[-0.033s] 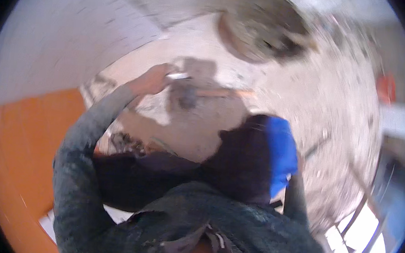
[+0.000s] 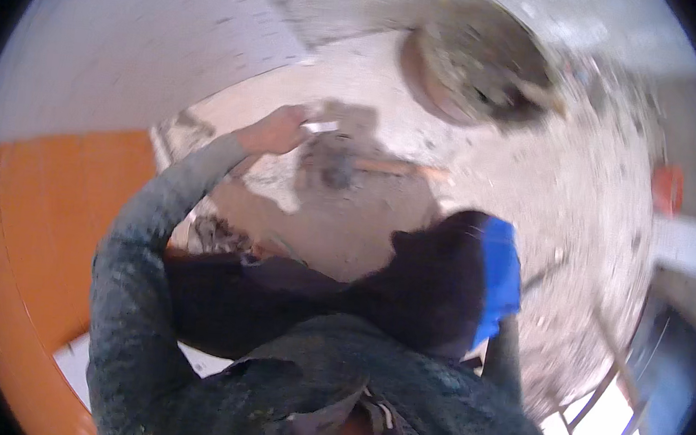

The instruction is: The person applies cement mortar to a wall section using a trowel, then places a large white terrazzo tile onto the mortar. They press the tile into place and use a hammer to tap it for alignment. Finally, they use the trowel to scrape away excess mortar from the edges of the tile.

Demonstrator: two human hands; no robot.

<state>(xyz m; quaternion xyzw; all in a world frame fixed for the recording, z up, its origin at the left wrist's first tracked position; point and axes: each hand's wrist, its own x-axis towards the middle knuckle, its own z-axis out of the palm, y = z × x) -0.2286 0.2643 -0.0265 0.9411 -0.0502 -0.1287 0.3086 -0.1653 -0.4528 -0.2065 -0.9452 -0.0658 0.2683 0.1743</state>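
Reaching out from the lower left of the head view, the left hand [image 2: 277,130] is seen at the end of a grey speckled sleeve [image 2: 142,242], with its fingers closed together on one end of a small pale flat piece [image 2: 320,125]. That piece juts out to the right of the fingertips, just above a dark grey patch of wet mortar [image 2: 331,167] on the dusty concrete floor [image 2: 529,207]. A wooden handle [image 2: 401,169] is laid across the floor to the right of the patch, touching it. Farther up, a round pan of grey mortar [image 2: 479,60] is seen, well apart from the hand. The right hand cannot be made out: it is hidden behind a dark bundle with a blue edge [image 2: 498,278], so whether its fingers are apart or together cannot be told. A white tiled wall [image 2: 133,37] and an orange surface [image 2: 45,218] are seen on the left. Compared with the other frame of this view, nothing is seen to differ: the hand, the pale piece and the handle are found in matching positions, and the blur is the same.
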